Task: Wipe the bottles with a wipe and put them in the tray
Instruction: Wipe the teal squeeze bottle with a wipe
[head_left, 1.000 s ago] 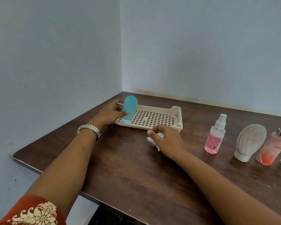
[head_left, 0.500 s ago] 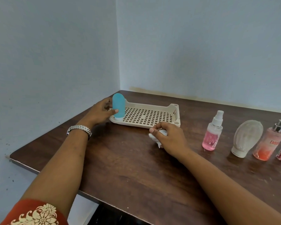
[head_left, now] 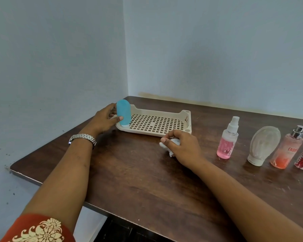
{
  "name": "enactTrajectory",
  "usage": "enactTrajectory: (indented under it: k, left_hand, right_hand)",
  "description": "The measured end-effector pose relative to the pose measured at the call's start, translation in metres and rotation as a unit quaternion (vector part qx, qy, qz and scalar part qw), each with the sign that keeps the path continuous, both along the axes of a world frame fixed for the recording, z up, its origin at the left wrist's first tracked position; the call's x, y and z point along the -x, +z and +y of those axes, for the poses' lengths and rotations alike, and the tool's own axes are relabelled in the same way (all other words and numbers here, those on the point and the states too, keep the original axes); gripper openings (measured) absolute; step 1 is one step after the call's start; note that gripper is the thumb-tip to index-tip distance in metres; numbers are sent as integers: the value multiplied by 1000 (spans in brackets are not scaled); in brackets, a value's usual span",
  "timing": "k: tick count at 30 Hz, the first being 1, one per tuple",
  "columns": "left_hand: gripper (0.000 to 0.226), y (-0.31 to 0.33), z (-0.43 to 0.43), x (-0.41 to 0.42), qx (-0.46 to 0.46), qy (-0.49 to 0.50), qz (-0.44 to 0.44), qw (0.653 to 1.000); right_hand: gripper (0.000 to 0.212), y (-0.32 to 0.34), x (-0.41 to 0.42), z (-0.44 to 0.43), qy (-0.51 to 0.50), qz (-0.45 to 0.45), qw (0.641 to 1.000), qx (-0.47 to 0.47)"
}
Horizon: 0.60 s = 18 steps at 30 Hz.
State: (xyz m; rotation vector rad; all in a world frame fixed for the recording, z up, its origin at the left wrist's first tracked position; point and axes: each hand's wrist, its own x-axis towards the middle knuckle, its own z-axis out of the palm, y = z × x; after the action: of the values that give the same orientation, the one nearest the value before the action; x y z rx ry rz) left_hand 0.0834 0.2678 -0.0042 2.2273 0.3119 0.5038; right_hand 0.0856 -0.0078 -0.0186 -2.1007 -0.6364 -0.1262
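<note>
Blue bottle (head_left: 123,113) upright, cap down.

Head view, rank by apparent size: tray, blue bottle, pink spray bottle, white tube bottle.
1. tray
2. white tube bottle
3. pink spray bottle: about as tall as the tube, but slimmer
4. blue bottle: it stands farther off and the left hand covers part of it, so its true size is unsure

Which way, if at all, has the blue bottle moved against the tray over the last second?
Yes, slightly. The blue bottle, held by the left hand, has shifted left along the tray, toward its left end wall.
</note>
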Motion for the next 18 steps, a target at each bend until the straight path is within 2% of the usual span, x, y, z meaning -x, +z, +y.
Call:
enactTrajectory:
  k: [5, 18]
  left_hand:
    - [48, 1, 0, 1, -13, -5, 5, 1000]
    - [64, 0, -2, 4, -3, -9, -16, 1000]
  right_hand:
    - [10, 0, 1, 0, 2, 4, 1000, 6]
    - [10, 0, 3, 0, 1, 9, 1000, 21]
